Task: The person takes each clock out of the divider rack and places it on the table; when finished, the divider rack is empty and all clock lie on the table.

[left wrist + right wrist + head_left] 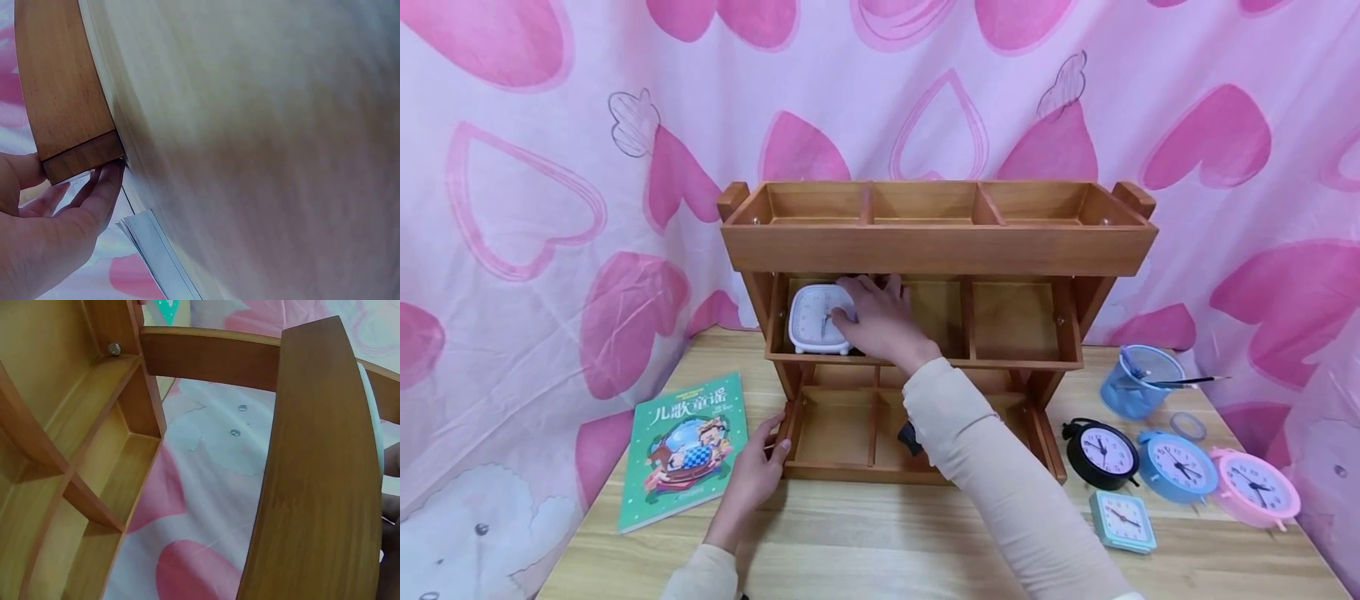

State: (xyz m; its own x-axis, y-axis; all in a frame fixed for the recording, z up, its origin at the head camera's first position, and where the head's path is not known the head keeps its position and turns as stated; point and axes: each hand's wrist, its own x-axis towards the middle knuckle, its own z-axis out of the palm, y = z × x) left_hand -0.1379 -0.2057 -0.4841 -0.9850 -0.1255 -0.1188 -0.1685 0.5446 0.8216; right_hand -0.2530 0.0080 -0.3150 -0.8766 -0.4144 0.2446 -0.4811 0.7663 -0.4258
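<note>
A three-tier wooden storage rack (936, 250) with divided compartments stands on the table. In the middle tier's left compartment sits a white alarm clock (811, 321), upright and facing forward. My right hand (880, 321) grips its right side, thumb over the front edge and fingers reaching behind the top. From the right wrist view, the fingers (390, 506) are mostly cut off at the right edge, past a wooden board. Low on the rack's left side, my left hand (757, 467) holds the side frame; the left wrist view has thumb and fingers around the wooden end (84, 156).
A green children's book (688, 450) lies left of the rack. To the right are a black clock (1101, 454), a blue clock (1180, 467), a pink clock (1255, 489), a small mint square clock (1122, 521), a blue mesh pen cup (1131, 400) and a tape roll (1188, 426).
</note>
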